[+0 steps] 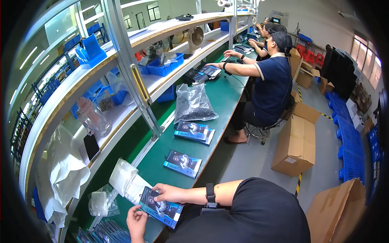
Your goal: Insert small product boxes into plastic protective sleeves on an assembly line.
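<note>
At the near end of the green bench [227, 101], the left hand [137, 222] sits under the lower-left corner of a flat blue retail package [161, 209], fingers curled up against its edge, seemingly pinching it, though the thumb side is hidden. The right hand [169, 192] lies across the package's top edge, fingers closed down on it, wrist wearing a dark band [210, 192]. So the package is held between both hands, just above the bench's front edge, tilted toward the person. It looks like a thin card-backed pack (probably glossy film on the face), so likely light, fairly stiff yet bendable, and a bit slippery; opposite edges or corners seem the safest hold, not the flat face. Further right lie a similar single pack [182, 163], a small stack [194, 131] and a crumpled clear bag [193, 103]
</note>
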### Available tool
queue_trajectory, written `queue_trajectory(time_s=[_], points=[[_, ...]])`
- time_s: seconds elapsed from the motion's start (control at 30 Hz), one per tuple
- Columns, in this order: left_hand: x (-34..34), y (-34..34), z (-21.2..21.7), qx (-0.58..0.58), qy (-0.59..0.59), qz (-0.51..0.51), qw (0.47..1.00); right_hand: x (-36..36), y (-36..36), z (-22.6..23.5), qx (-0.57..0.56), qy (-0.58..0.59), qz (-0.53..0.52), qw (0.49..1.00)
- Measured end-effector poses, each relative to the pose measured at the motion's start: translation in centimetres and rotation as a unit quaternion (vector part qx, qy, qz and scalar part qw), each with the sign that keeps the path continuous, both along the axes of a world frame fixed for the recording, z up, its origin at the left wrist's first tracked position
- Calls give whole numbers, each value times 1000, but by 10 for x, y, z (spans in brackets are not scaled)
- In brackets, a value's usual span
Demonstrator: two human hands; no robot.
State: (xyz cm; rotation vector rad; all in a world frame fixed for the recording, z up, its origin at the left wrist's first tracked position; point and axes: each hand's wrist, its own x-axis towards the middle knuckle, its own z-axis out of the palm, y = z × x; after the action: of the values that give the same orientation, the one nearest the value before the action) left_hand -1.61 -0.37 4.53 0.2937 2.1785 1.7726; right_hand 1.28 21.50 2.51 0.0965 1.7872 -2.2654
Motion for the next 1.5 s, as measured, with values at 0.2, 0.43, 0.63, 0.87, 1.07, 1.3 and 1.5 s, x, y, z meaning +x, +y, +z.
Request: queue_trajectory(time_s=[0.2, 0.43, 0.63, 0.87, 1.07, 1.3, 1.5], points=[[-6, 7, -4, 134, -249, 25, 959, 10, -2, 15, -79, 31, -5, 996], [3, 32, -17, 367, -287, 71, 882, 13, -7, 14, -54, 11, 25, 998], [-10, 19, -7, 414, -283, 156, 851, 22, 12, 54, 105, 31, 209, 972], [7, 35, 12, 420, -289, 141, 849, 17, 18, 61, 167, 150, 198, 954], [4, 31, 27, 425, -246, 131, 861, 9, 11, 43, 167, 360, 175, 901], [18, 40, 27, 370, -203, 64, 904, 15, 12, 51, 171, 325, 98, 925], [27, 39, 45, 317, -209, -51, 924, 10, 11, 69, 56, 246, 129, 959]])
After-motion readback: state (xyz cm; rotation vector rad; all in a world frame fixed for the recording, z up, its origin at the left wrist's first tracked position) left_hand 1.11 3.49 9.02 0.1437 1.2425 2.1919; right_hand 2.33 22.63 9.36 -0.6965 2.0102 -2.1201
